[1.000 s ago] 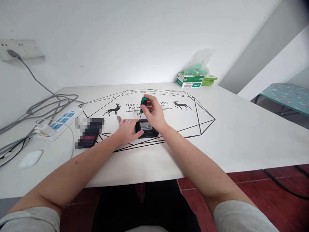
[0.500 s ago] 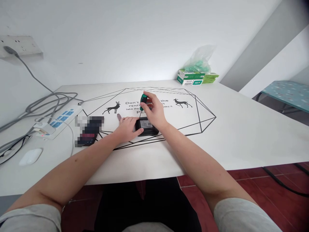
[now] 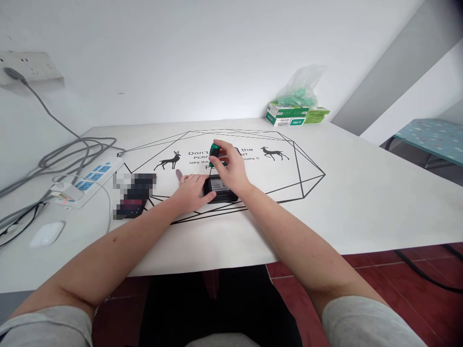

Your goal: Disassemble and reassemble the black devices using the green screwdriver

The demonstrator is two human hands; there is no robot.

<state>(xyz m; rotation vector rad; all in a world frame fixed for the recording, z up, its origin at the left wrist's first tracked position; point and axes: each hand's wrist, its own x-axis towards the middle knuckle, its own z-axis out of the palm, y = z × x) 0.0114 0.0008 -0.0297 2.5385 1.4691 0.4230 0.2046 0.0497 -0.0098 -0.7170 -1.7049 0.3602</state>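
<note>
A black box-shaped device (image 3: 226,196) with a pale printed label lies on the white table in front of me. My left hand (image 3: 191,193) grips its left side, thumb on the near edge and fingers at the far left. Held nearly upright in my right hand (image 3: 231,166) is a screwdriver (image 3: 214,152) with a green and black handle. Its thin shaft points down to the device's far left corner; the tip is too small to make out. Part of the device is hidden behind my right hand.
Left of my hands lie a partly blurred dark phone (image 3: 137,195), a power strip (image 3: 96,176) with grey cables, and a white mouse (image 3: 47,234). A small purplish-grey object (image 3: 178,174) sits beyond my left fingers. Green and white boxes (image 3: 287,112) stand against the wall under a plastic bag (image 3: 302,89).
The screwdriver handle and the fingers of my right hand have shifted very slightly. My left hand and the device stay in place.
</note>
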